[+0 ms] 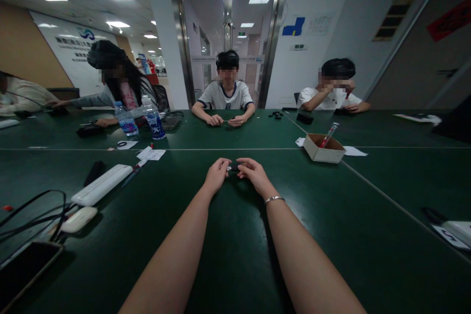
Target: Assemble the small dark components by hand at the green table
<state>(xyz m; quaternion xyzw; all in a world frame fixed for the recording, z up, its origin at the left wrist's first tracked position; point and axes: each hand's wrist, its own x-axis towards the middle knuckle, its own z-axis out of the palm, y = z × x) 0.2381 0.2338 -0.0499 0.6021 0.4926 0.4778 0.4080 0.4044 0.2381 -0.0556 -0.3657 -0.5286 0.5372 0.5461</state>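
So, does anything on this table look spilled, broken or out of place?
Nothing plainly spilled or broken shows. Mildly untidy: at the left, black cables loop loosely beside a phone; across the table, small black pieces lie scattered.

Glossy green table (235,245); matt cardboard box (324,155); shiny metal bracelet (274,199).

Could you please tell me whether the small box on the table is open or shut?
Open: the box has an uncovered top, and a tube sticks up out of it.
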